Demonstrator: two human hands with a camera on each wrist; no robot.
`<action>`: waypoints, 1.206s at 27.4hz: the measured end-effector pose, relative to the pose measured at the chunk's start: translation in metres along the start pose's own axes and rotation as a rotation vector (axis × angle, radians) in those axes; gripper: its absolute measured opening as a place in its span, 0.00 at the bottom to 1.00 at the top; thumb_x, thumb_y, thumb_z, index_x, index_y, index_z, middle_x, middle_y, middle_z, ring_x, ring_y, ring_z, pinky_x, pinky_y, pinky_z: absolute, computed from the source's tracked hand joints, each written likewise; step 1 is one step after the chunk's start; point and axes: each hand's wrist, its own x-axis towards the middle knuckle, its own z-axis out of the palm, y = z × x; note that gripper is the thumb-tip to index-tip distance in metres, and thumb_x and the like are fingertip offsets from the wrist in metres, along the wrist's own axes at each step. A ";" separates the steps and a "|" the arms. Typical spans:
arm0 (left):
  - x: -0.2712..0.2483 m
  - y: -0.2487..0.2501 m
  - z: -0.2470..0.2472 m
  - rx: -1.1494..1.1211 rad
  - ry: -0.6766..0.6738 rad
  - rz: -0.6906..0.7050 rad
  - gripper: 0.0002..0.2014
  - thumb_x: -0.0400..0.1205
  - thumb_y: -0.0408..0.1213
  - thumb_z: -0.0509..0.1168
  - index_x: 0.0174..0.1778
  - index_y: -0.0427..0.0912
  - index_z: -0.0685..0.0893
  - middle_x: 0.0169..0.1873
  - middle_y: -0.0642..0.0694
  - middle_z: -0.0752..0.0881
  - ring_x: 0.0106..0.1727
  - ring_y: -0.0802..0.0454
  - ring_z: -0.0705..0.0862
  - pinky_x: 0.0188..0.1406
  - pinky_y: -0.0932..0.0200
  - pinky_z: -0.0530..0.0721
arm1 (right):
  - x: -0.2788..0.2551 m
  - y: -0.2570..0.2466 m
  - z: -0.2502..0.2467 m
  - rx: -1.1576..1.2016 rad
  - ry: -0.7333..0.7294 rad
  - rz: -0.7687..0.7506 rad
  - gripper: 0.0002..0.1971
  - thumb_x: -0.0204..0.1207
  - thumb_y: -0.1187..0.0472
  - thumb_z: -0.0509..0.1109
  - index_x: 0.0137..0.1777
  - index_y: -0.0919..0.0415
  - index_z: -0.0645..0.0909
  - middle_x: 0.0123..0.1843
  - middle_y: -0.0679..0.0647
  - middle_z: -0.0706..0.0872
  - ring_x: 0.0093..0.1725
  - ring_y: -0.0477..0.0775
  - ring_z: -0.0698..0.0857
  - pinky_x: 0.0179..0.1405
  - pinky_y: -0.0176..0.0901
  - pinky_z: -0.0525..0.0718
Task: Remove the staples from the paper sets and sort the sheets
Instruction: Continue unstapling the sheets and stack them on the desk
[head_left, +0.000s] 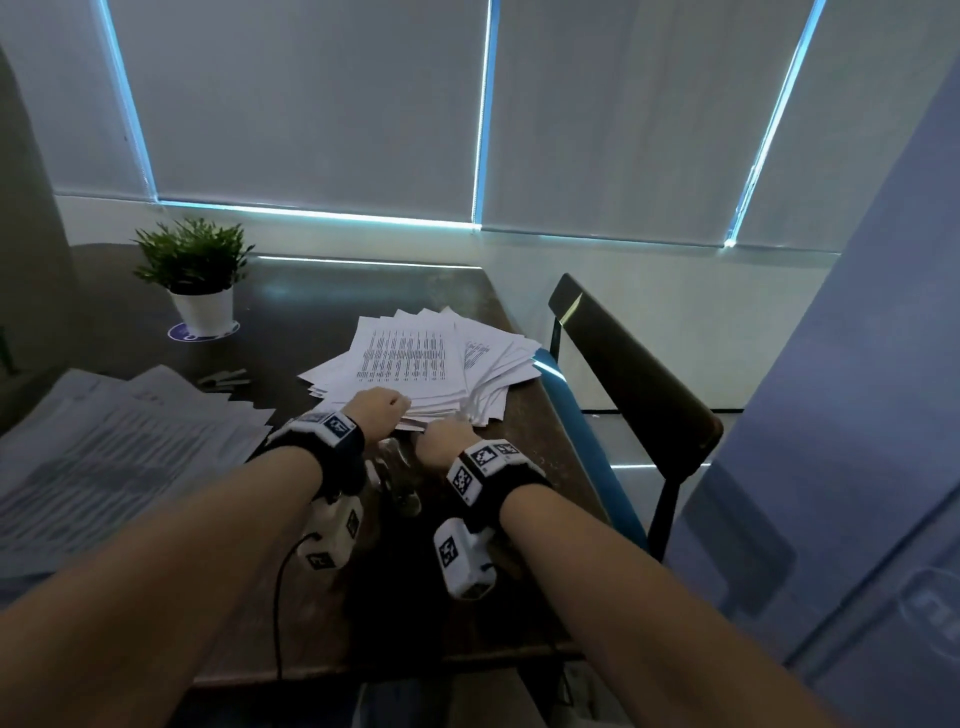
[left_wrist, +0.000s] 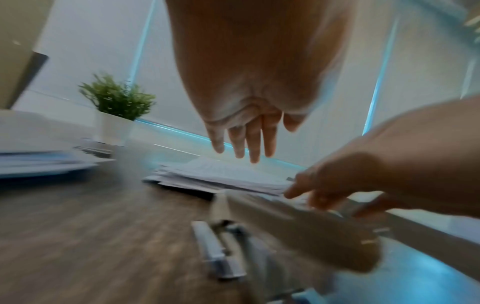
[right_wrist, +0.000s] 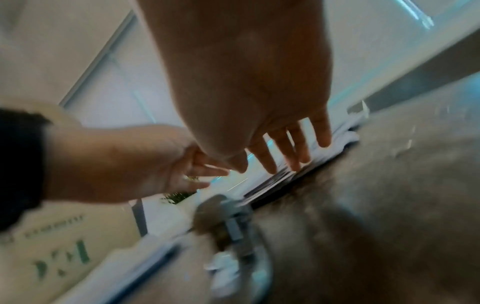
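Observation:
A fanned pile of printed paper sets (head_left: 415, 358) lies on the dark table (head_left: 311, 312), right of centre. Both my hands are at its near edge. My left hand (head_left: 382, 408) hovers over the near left corner with its fingers (left_wrist: 244, 142) straight and holding nothing. My right hand (head_left: 441, 436) reaches to the pile's front edge, its straight fingers (right_wrist: 285, 150) touching the sheet edges (right_wrist: 337, 139). A metal staple tool (head_left: 397, 478) lies on the table between my wrists, blurred in both wrist views (left_wrist: 215, 253).
A second spread of loose sheets (head_left: 104, 441) covers the table's left side, with grey staple strips (head_left: 223, 378) beside it. A potted plant (head_left: 197, 270) stands at the back left. A dark chair (head_left: 623, 364) stands off the table's right edge.

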 end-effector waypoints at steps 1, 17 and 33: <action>-0.002 0.008 0.000 -0.049 0.041 0.018 0.18 0.89 0.38 0.50 0.55 0.29 0.82 0.61 0.31 0.82 0.59 0.39 0.79 0.54 0.54 0.72 | 0.005 0.006 0.001 -0.063 -0.003 0.014 0.22 0.89 0.55 0.52 0.77 0.65 0.72 0.80 0.64 0.71 0.82 0.64 0.65 0.80 0.60 0.60; 0.018 0.091 0.102 -0.306 -0.410 -0.175 0.19 0.90 0.40 0.47 0.61 0.31 0.79 0.58 0.33 0.82 0.66 0.41 0.79 0.63 0.55 0.74 | -0.005 0.125 0.022 -0.149 -0.209 0.040 0.34 0.88 0.38 0.43 0.88 0.53 0.40 0.89 0.49 0.40 0.87 0.58 0.40 0.80 0.71 0.36; 0.030 0.135 0.149 -0.010 -0.298 -0.201 0.34 0.88 0.56 0.41 0.84 0.38 0.43 0.84 0.40 0.38 0.84 0.44 0.35 0.81 0.42 0.37 | -0.022 0.234 0.046 2.047 0.006 0.276 0.39 0.83 0.36 0.54 0.87 0.60 0.54 0.86 0.61 0.62 0.81 0.64 0.67 0.81 0.65 0.63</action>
